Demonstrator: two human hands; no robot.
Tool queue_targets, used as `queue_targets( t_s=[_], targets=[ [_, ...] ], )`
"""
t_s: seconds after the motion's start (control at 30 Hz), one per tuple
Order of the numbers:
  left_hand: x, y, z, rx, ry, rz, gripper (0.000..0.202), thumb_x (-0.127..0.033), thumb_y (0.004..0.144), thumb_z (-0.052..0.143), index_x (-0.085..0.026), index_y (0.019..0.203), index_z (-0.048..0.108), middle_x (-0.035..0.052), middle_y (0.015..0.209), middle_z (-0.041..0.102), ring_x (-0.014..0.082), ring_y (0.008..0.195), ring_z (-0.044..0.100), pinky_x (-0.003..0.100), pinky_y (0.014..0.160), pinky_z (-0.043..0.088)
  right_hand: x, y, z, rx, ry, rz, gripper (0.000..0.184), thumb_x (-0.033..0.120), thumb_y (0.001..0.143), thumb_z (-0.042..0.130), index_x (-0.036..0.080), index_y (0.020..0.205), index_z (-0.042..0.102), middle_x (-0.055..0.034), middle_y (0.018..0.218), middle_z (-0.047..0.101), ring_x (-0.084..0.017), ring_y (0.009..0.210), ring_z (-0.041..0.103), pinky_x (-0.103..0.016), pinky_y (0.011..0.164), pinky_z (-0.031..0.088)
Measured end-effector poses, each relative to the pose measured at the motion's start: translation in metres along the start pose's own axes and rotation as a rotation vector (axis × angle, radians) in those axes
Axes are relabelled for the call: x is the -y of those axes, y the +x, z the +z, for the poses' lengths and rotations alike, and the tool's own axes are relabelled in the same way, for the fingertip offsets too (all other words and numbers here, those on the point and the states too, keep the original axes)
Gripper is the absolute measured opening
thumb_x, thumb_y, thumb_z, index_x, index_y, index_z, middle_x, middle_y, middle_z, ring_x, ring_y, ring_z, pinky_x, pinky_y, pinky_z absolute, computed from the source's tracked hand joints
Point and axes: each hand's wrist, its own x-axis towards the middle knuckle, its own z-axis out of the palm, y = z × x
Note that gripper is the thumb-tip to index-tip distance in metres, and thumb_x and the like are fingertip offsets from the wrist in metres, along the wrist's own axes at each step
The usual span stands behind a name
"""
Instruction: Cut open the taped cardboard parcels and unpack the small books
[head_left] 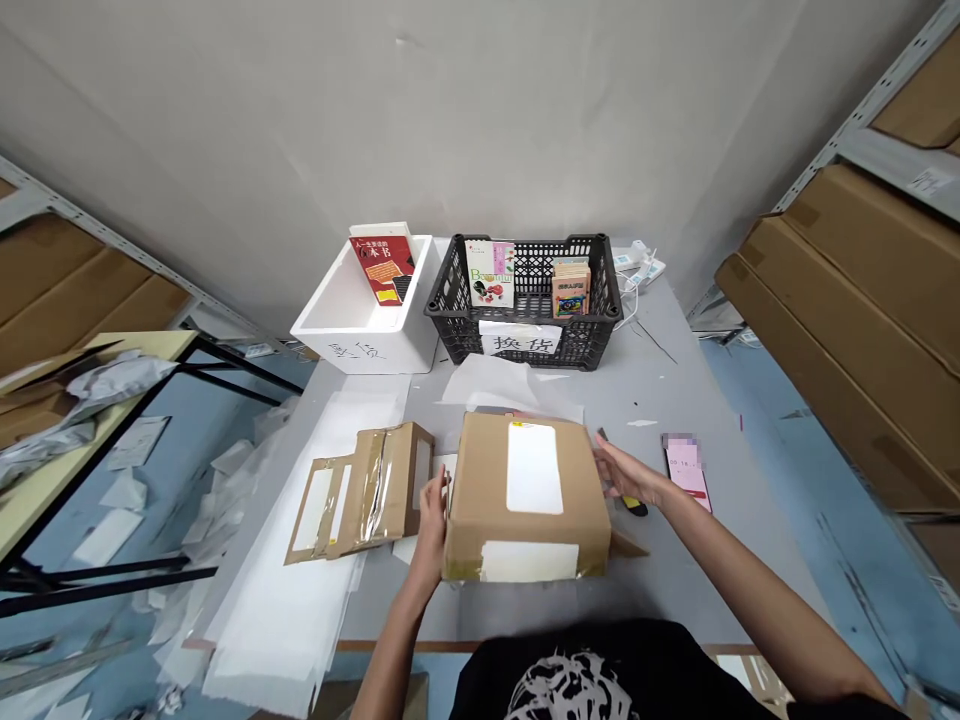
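A taped cardboard box (484,470) with white labels sits in front of me, between my hands. My left hand (431,520) is closed against its left side, with the fingertips at the edge. On the right side, my right hand (626,472) grips the box, and some of its fingers are hidden. A black and yellow tool (635,506), perhaps a utility knife, shows in part below that hand; I cannot tell whether it is held or lies on the table. White paper (491,382) lies behind the box.
Smaller cardboard parcels (382,490) lie left on white sheets (292,600). At the back of the grey table (705,580) stand a white foam box (360,345) and a black plastic crate (525,345), both with books. A phone (686,465) lies right; power strips (637,265) sit behind. Shelves flank the table.
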Motion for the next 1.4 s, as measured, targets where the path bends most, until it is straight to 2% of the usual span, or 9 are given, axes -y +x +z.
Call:
queue_targets(
  t_s=[0.07,0.23,0.4,0.57,0.83,0.97,1.03,1.17,1.4],
  targets=[
    [-0.001,0.0,0.015,0.046,0.023,0.044,0.075,-0.033,0.083,0.051,-0.026,0.147,0.015,0.0149,0.14,0.03,0.0269,0.138,0.026,0.049,0.112,0.024,-0.008,-0.028,0.001,0.061,0.154,-0.024,0.053,0.066,0.082,0.044,0.026,0.115,0.059,-0.0091,0.109,0.068,-0.024,0.1,0.063,-0.041,0.08,0.054],
    [0.01,-0.005,0.031,0.257,0.009,0.161,0.065,-0.031,0.085,0.049,-0.023,0.145,0.025,0.0152,0.145,0.029,0.0255,0.141,0.018,0.048,0.113,0.022,-0.033,-0.076,0.009,-0.178,0.168,-0.216,0.061,0.056,0.076,0.061,0.027,0.127,0.047,-0.0103,0.131,0.056,-0.026,0.12,0.052,-0.044,0.099,0.044],
    [0.017,-0.014,0.015,0.473,-0.305,-0.097,0.051,-0.043,0.088,0.041,-0.025,0.135,0.047,0.0105,0.143,0.042,0.0253,0.134,0.036,0.042,0.11,0.031,-0.078,-0.088,0.028,-0.295,0.1,-0.281,0.066,0.05,0.076,0.063,0.025,0.131,0.038,-0.012,0.134,0.051,-0.025,0.122,0.05,-0.044,0.103,0.04],
    [0.016,-0.025,0.015,0.276,-0.658,-0.32,0.067,-0.065,0.084,0.031,-0.02,0.129,0.052,0.0125,0.126,0.059,0.0289,0.116,0.054,0.042,0.096,0.046,-0.112,-0.105,0.049,-0.305,0.022,-0.355,0.064,0.038,0.08,0.061,0.029,0.135,0.031,-0.0097,0.14,0.042,-0.024,0.128,0.044,-0.043,0.105,0.04],
    [0.004,-0.022,0.018,0.21,-0.512,-0.324,0.072,-0.07,0.081,0.032,-0.018,0.128,0.05,0.0109,0.128,0.058,0.0274,0.118,0.053,0.036,0.098,0.044,-0.145,-0.133,0.067,-0.25,-0.231,-0.449,0.065,0.023,0.077,0.058,0.028,0.134,0.027,-0.0129,0.14,0.032,-0.027,0.134,0.032,-0.047,0.104,0.041],
    [0.006,-0.016,0.01,0.102,-0.428,-0.38,0.062,-0.063,0.083,0.038,-0.016,0.118,0.059,0.0087,0.124,0.061,0.0265,0.119,0.052,0.037,0.101,0.041,-0.138,-0.142,0.054,-0.012,-0.32,-0.434,0.045,0.025,0.08,0.054,0.025,0.124,0.046,-0.0118,0.136,0.043,-0.027,0.128,0.042,-0.046,0.102,0.042],
    [0.009,-0.015,0.011,0.065,-0.357,-0.404,0.058,-0.062,0.081,0.042,-0.017,0.113,0.062,0.0079,0.121,0.063,0.0263,0.118,0.052,0.037,0.102,0.04,-0.132,-0.137,0.044,0.075,-0.317,-0.389,0.028,0.029,0.083,0.05,0.024,0.11,0.056,-0.0102,0.124,0.055,-0.026,0.118,0.052,-0.046,0.1,0.044],
    [0.018,-0.016,0.021,0.066,-0.256,-0.397,0.058,-0.06,0.081,0.041,-0.015,0.11,0.064,0.0095,0.12,0.064,0.0267,0.115,0.055,0.038,0.099,0.041,-0.122,-0.113,0.038,-0.105,-0.154,-0.207,0.034,0.044,0.087,0.045,0.024,0.114,0.051,-0.0104,0.121,0.059,-0.026,0.115,0.055,-0.044,0.09,0.051],
    [0.028,0.012,0.017,0.016,-0.076,-0.351,0.049,-0.056,0.08,0.041,-0.019,0.097,0.067,0.0079,0.106,0.07,0.0272,0.104,0.061,0.036,0.09,0.047,-0.126,-0.112,0.091,0.125,0.116,0.096,0.064,0.057,0.079,0.055,0.026,0.129,0.031,-0.011,0.113,0.064,-0.024,0.087,0.07,-0.042,0.075,0.056]
  ],
)
